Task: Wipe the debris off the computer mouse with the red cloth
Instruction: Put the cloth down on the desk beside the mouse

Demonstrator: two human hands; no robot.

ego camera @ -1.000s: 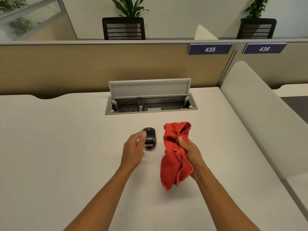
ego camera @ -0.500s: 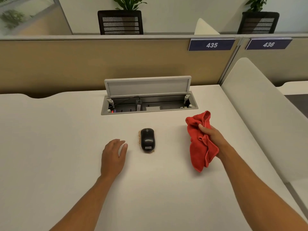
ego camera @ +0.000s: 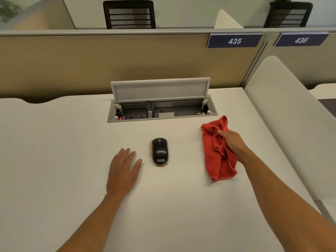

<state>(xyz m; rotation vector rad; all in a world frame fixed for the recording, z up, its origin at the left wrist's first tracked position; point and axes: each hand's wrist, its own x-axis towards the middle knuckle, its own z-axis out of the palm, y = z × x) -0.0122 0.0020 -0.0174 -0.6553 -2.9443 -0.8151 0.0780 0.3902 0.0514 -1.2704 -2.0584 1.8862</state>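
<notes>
Under the right hand, red cloth partly hides its fingers.

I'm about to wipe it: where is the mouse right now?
Head view: the mouse sits mid-desk, below the cable box, between the flat left hand and the cloth.

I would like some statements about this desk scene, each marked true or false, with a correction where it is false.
1. The right hand grips the red cloth. True.
2. The left hand holds the computer mouse. False: it lies flat on the desk, apart from the mouse.
3. Debris lies beside the mouse. True.
4. The cable box lid is closed. False: it stands open.
5. The cloth covers the mouse. False: it is to the mouse's right.
</notes>
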